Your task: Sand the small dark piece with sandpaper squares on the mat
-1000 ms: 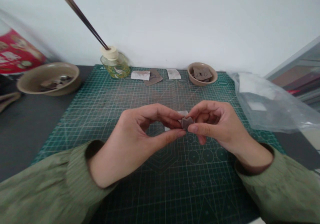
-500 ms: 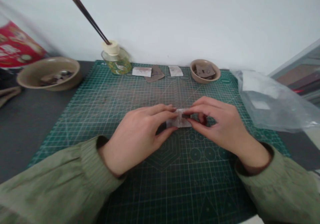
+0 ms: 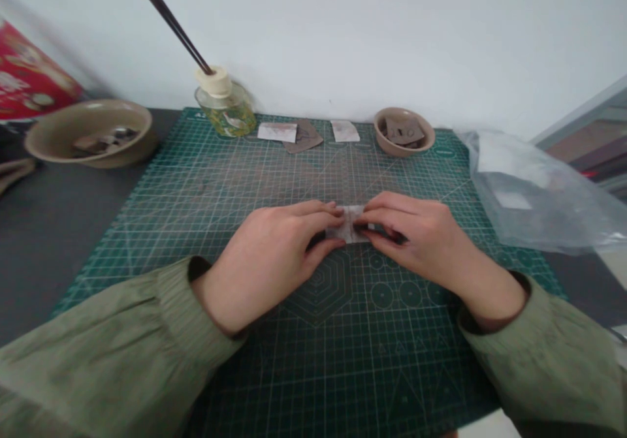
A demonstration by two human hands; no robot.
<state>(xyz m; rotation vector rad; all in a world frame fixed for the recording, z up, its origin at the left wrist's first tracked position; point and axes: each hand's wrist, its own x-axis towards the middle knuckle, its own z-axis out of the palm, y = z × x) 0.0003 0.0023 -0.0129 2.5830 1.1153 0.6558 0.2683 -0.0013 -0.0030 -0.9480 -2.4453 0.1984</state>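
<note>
Hands: The left hand [image 3: 269,249] and the right hand [image 3: 421,235] face each other, slightly apart, fingertips down on opposite sides of the pale paper [image 3: 348,226]. Whether either pinches it or only presses cannot be told.
Table: Dark, visible at both sides of the green cutting mat [image 3: 313,373].
Cutting mat: Its grid lines offer a straight guide for squaring the paper's edges.
Plastic bag [image 3: 548,209]: Clear, over the mat's right edge, well apart from the paper.
Bowls: A larger one [image 3: 117,157] at left holds small pieces; a smaller one [image 3: 404,151], near the wall, holds brown pieces, the top one marked.
Reed diffuser [image 3: 225,111]: Upright at the mat's far left corner.
Paper: Flat on the mat, between the hands, with a crease or seam near its middle. Light, even pressure should suit it; the left fingertips would best steady one side while the right ones work, since something so thin could skew or wrinkle.
Dark spot: At the right fingertips, too blurred to name.
</note>
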